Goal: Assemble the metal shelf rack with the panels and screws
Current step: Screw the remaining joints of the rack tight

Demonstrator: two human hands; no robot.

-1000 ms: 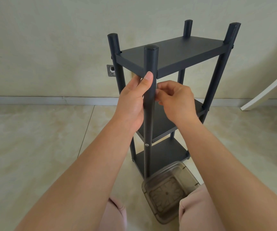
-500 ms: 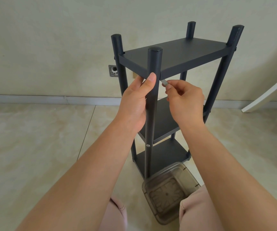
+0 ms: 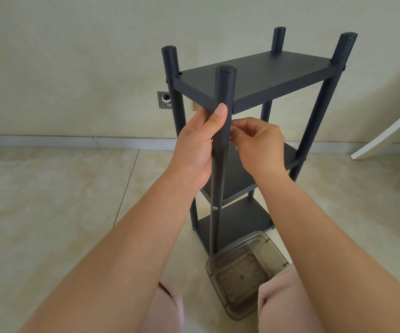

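Observation:
A dark grey metal shelf rack [image 3: 254,75] with three panels and several round posts stands upright on the floor in front of me. My left hand [image 3: 199,150] is wrapped around the near front post [image 3: 225,92] just below the top panel, thumb up against the panel's corner. My right hand [image 3: 259,145] is at the right side of the same post, fingertips pinched together against it on a small silver screw that is mostly hidden. A silver screw head [image 3: 215,208] shows lower on this post at the middle panel.
A smoky transparent plastic tray [image 3: 244,275] lies on the tiled floor at the rack's foot, between my knees. A wall socket [image 3: 165,99] sits behind the rack. White furniture legs [image 3: 386,133] lean at the right edge.
My right hand, which held a small silver screw out in the open by the top panel half a second ago, has dropped slightly and pressed in against the post. My left hand keeps its grip.

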